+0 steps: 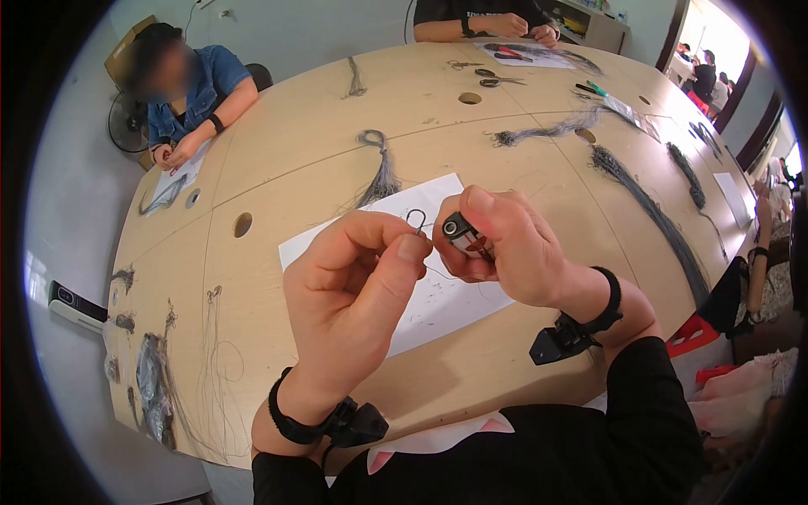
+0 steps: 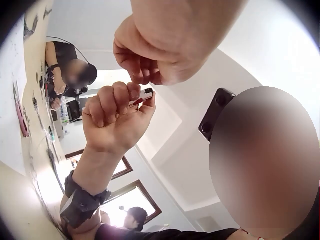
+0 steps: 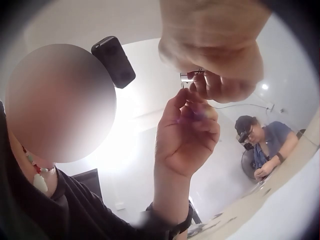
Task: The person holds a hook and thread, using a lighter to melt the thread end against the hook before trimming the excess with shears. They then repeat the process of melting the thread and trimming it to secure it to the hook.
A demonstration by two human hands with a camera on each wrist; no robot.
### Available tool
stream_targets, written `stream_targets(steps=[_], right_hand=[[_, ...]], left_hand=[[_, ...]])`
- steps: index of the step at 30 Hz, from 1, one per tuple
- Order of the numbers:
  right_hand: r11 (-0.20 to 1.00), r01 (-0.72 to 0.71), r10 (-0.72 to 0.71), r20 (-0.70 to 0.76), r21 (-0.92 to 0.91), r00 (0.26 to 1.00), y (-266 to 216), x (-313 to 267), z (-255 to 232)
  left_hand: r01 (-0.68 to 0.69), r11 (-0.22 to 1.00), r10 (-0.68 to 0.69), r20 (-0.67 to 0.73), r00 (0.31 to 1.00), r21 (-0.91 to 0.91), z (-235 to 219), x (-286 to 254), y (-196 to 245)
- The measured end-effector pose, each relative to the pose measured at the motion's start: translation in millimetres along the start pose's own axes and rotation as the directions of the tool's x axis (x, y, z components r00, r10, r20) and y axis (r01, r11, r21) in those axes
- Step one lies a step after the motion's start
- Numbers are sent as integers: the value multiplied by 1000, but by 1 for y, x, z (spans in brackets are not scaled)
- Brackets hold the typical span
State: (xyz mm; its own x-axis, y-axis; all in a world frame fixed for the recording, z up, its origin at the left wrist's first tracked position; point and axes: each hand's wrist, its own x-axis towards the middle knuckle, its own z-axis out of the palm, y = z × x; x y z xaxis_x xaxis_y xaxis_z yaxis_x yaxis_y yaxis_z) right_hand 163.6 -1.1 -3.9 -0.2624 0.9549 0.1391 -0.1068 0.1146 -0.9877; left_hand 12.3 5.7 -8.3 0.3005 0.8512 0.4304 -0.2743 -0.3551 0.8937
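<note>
A: What worries you most here?

B: The hook [image 1: 416,210], a small dark loop. It stands up from the left hand [image 1: 349,286], above the white sheet [image 1: 412,332], pinched narrowly between thumb and forefinger. So little of it is held that a small push could make it roll or slip.

A: And the right hand [image 1: 513,244]?

B: Its fingers are curled round a compact device [image 1: 459,227] with a dark top and a metal ring, just right of the hook. The thumb lies close above that top. (I took it for a lighter, but I can't be sure.)

A: Suppose it is one?

B: Then a flame that close could catch the left fingertips, simply because the two hands are so near each other. If it's some other tool, a slip could knock the hook out of the pinch.

A: Do they touch?

B: I can't tell; the fingers crowd the space between them.

A: What about the thin line [image 1: 439,273] below?

B: It trails over the sheet towards the right. A sleeve or wrist strap might snag it and tug at the hook, if the two are joined. The bundle of strands [image 1: 383,172] on the far side of the table [image 1: 295,168] looks well out of reach of that.
</note>
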Motion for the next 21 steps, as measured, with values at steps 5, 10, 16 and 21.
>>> stream_targets(steps=[5,10,16,21], right_hand=[[999,-11,12,21,-41,1000,-2,-1,-3],[999,11,-11,3,-38,1000,-4,-3,-1],[996,46,-45,19,-82,999,-2,-3,-2],[997,65,-65,-15,-31,998,-4,-4,3]], left_hand=[[-22,999,22,8,1000,49,1,0,-1],[-27,997,26,20,999,65,1,0,-2],[-23,998,22,8,1000,64,1,-1,0],[46,998,-45,27,999,-42,0,-1,5]])
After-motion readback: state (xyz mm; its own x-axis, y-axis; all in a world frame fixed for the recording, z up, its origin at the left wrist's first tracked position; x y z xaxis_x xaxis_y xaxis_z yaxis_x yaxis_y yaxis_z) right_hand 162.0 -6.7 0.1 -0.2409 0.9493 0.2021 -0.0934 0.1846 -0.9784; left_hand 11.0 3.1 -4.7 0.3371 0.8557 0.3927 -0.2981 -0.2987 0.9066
